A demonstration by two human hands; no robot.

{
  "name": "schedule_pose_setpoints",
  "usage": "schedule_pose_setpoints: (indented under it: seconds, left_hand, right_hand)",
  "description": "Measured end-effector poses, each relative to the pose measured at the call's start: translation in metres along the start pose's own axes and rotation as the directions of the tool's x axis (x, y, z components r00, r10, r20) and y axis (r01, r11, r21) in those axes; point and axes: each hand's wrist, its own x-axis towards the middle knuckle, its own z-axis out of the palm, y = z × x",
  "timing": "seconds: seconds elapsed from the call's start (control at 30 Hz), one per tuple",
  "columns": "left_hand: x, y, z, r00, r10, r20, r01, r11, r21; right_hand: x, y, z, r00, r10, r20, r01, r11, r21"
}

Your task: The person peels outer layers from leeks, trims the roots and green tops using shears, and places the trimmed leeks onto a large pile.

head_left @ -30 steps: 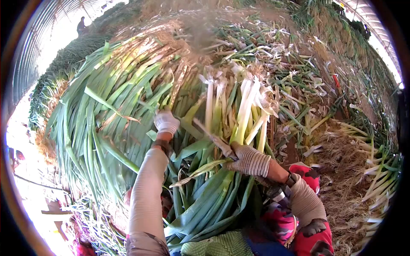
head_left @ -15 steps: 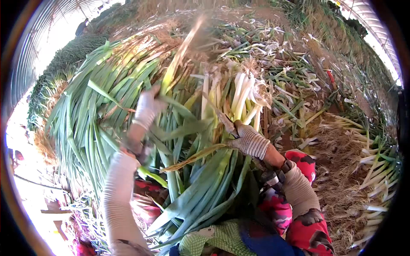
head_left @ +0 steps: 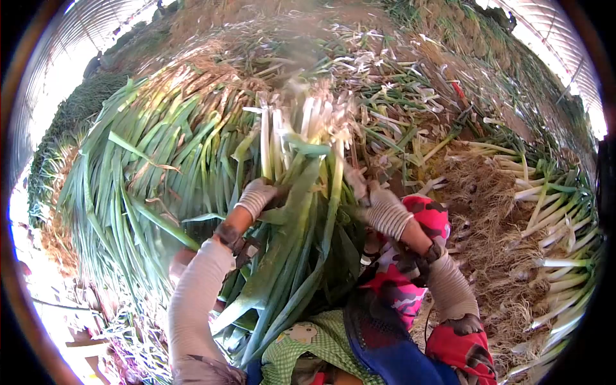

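Left hand (head_left: 258, 196) stretches forward, fingertips lost among leeks (head_left: 289, 224), grip unclear; right hand (head_left: 386, 212) clutches a blurred knife (head_left: 356, 181).

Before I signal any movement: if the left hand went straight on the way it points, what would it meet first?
Most likely the leafy green stalks bunched right ahead of the left hand; they may already touch it, as depth is unclear in this single view.

The left hand (head_left: 256, 197) has come to the leek bunch (head_left: 300, 199); the right hand (head_left: 387, 210) has shifted rightward off it
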Motion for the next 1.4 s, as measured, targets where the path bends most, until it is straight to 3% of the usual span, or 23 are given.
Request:
schedule_pose_setpoints:
  seconds: [0.03,0.07,0.13,0.17,0.2,0.23,0.27,0.3,0.37,0.4,0.5,0.63,0.73,0.93,1.07,1.2,1.23,1.3,1.4]
  left_hand:
    - [-0.005,-0.005,0.006,0.994,0.053,-0.095,-0.062,0.994,-0.093]
    - [-0.007,-0.009,0.008,0.976,0.096,-0.197,-0.132,0.975,-0.178]
    - [-0.007,-0.012,0.008,0.971,0.085,-0.225,-0.106,0.991,-0.084]
    - [-0.006,-0.013,0.007,0.967,0.083,-0.242,-0.095,0.995,-0.036]
    - [-0.026,0.005,0.003,0.962,0.044,-0.268,-0.114,0.960,-0.254]
    - [-0.027,0.001,0.005,0.951,0.051,-0.307,-0.118,0.972,-0.205]
    - [-0.026,-0.005,0.009,0.937,0.059,-0.343,-0.119,0.981,-0.156]
    - [-0.025,-0.009,0.012,0.924,0.066,-0.377,-0.115,0.987,-0.110]
    - [-0.040,0.008,0.020,0.886,0.150,-0.440,-0.085,0.983,0.165]
    - [-0.041,0.015,0.024,0.897,0.124,-0.424,-0.045,0.980,0.193]
    - [-0.043,0.029,0.032,0.932,0.023,-0.363,0.061,0.974,0.217]
    - [-0.053,0.044,0.032,0.945,-0.018,-0.326,0.095,0.971,0.221]
    - [-0.046,0.042,0.028,0.956,-0.044,-0.289,0.111,0.969,0.219]
    - [-0.043,0.039,0.029,0.966,-0.018,-0.258,0.087,0.962,0.257]
    - [-0.052,0.044,0.025,0.959,-0.036,-0.282,0.097,0.974,0.206]
    - [-0.037,0.027,0.025,0.970,-0.035,-0.239,0.081,0.979,0.185]
    - [-0.039,0.031,0.023,0.971,-0.035,-0.235,0.080,0.979,0.187]
    - [-0.046,0.037,0.020,0.975,-0.041,-0.220,0.086,0.977,0.195]
    - [-0.047,0.035,0.025,0.971,0.004,-0.238,0.046,0.978,0.205]
  right_hand:
    - [-0.011,-0.008,0.002,0.990,-0.102,0.092,0.108,0.993,-0.056]
    - [-0.020,-0.016,0.006,0.982,-0.103,0.158,0.115,0.991,-0.067]
    - [-0.024,-0.024,0.012,0.964,-0.112,0.242,0.144,0.982,-0.120]
    - [-0.021,-0.020,0.012,0.987,-0.068,0.145,0.084,0.991,-0.106]
    - [-0.017,-0.017,0.007,0.999,-0.020,0.048,0.024,0.996,-0.085]
    - [-0.013,-0.017,0.003,0.998,0.031,-0.048,-0.034,0.998,-0.056]
    - [-0.014,-0.017,-0.002,0.999,0.044,-0.022,-0.046,0.995,-0.092]
    - [-0.019,-0.023,-0.002,0.999,-0.030,0.044,0.034,0.996,-0.085]
    - [-0.030,-0.037,0.007,0.969,-0.173,0.175,0.186,0.981,-0.055]
    - [-0.022,-0.033,0.021,0.966,-0.119,0.229,0.137,0.988,-0.064]
    - [0.005,-0.026,0.026,0.997,-0.069,0.042,0.073,0.993,-0.090]
    - [0.006,-0.056,0.011,0.965,-0.040,0.260,0.097,0.973,-0.211]
    - [0.004,-0.071,-0.002,0.955,-0.034,0.293,0.105,0.968,-0.229]
    - [0.033,-0.087,0.005,0.957,0.035,0.289,0.031,0.974,-0.223]
    - [0.049,-0.119,-0.015,0.953,-0.080,0.291,0.165,0.946,-0.280]
    - [0.050,-0.076,0.011,0.935,-0.037,0.353,0.125,0.965,-0.232]
    - [0.028,-0.104,-0.004,0.923,0.108,0.370,-0.001,0.960,-0.279]
    - [0.018,-0.094,0.005,0.947,0.033,0.319,0.088,0.929,-0.359]
    - [0.037,-0.101,0.002,0.945,0.060,0.322,0.042,0.953,-0.300]
